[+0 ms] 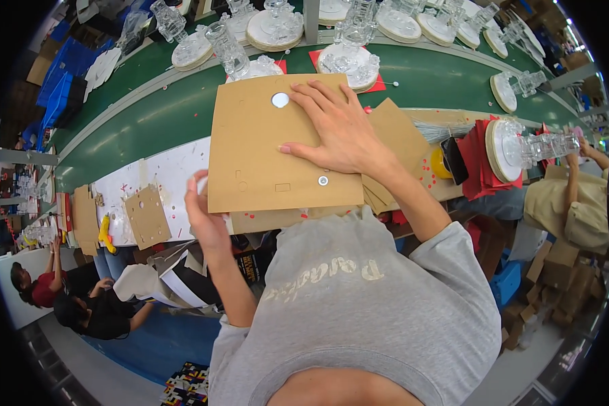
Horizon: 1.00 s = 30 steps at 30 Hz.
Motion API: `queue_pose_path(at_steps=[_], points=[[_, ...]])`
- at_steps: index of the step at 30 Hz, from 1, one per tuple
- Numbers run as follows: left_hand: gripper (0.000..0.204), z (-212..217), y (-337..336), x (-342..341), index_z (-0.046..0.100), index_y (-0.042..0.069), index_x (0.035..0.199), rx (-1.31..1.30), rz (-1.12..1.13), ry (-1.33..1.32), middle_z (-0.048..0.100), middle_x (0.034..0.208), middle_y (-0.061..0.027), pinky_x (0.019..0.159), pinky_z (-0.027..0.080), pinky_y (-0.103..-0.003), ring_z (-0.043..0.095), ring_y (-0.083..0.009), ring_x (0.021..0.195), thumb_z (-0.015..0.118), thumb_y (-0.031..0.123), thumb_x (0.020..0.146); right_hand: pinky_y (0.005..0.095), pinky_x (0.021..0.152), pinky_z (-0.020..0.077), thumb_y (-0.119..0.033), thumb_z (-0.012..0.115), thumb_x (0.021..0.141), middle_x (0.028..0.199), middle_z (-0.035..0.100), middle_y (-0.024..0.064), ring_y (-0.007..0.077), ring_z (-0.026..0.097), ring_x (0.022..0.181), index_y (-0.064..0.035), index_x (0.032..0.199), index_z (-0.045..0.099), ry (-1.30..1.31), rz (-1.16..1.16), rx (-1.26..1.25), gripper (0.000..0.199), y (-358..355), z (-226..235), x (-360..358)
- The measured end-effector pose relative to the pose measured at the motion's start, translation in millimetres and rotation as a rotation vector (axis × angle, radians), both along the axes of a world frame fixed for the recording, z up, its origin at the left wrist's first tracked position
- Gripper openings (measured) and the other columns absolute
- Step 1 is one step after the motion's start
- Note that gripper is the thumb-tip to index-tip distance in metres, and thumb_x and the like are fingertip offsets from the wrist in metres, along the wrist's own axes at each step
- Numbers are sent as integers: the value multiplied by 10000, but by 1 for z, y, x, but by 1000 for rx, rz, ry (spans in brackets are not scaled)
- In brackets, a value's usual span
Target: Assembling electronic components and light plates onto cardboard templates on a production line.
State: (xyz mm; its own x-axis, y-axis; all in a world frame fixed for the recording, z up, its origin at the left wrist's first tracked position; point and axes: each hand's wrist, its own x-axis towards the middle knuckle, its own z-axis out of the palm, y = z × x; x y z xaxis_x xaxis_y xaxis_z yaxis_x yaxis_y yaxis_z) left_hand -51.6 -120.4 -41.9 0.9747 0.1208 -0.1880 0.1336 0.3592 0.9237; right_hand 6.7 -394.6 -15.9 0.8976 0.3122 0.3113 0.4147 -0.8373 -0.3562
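Head view, one person's two bare hands at a workbench, with the items about them.

Item: brown cardboard sheet, roughly square, directly in front of the person, between the hands; its upper part overlaps the green conveyor belt in the view. Marks: a pale circle near the top, a small silvery ring at lower right, rectangular outlines along the lower part.

Right hand: palm down on the sheet's upper right, fingers spread wide, thumb pointing left; nothing enclosed.

Left hand: at the sheet's lower left corner, fingers raised beside the left edge; partly hidden, so whether it pinches the cardboard cannot be judged.

Right of the sheet: further brown sheets, partly covered; a bundle of thin wires; a yellow round object beside a black one; a stack of red squares; a clear plastic model on a round white base.

Left: white board surface; holed cardboard piece; yellow-handled tool, type unclear.

Beyond: several clear models on round bases, along the belt; blue crates, far left.
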Motion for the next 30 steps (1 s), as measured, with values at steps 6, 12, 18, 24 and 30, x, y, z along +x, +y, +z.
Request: queue_pose_path(at_steps=[6,12,18,24,30], points=[[679,4,7,68,374,33,1512,102,-315,73,567,1377,-174,1019,493,-357,558,-252,1295,687,201,933,578,1221,201,-640,646,867,1534,473,111,292,364,1479,-69,1457,489,14,65,-43,836,-6,2,-1],[770,5,-14,87,382,6,1493,163,-322,44,618,1300,-193,962,537,-358,656,-269,1149,758,30,822,589,1229,179,-634,656,860,1558,450,98,291,348,1489,-86,1466,483,-1,136,-35,835,-4,2,-10],[755,8,-18,78,378,1,1489,138,-262,20,637,1266,-208,922,555,-347,689,-264,1079,747,34,831,583,1230,180,-632,693,830,1555,442,110,319,346,1484,-109,1464,496,0,61,-4,845,2,0,-22],[779,31,-25,67,339,32,1549,1070,-129,-356,468,1504,-243,1126,411,-447,473,-367,1397,717,68,869,550,1208,251,-575,741,821,1501,479,149,356,366,1456,-197,1390,604,0,-29,95,697,5,4,-18],[655,60,-50,34,434,113,1544,1499,-781,-676,300,1651,-148,1215,231,-545,256,-360,1531,637,263,939,545,1188,297,-523,774,809,1513,471,159,365,392,1445,-197,1384,617,-17,-43,96,679,-3,-8,-12]])
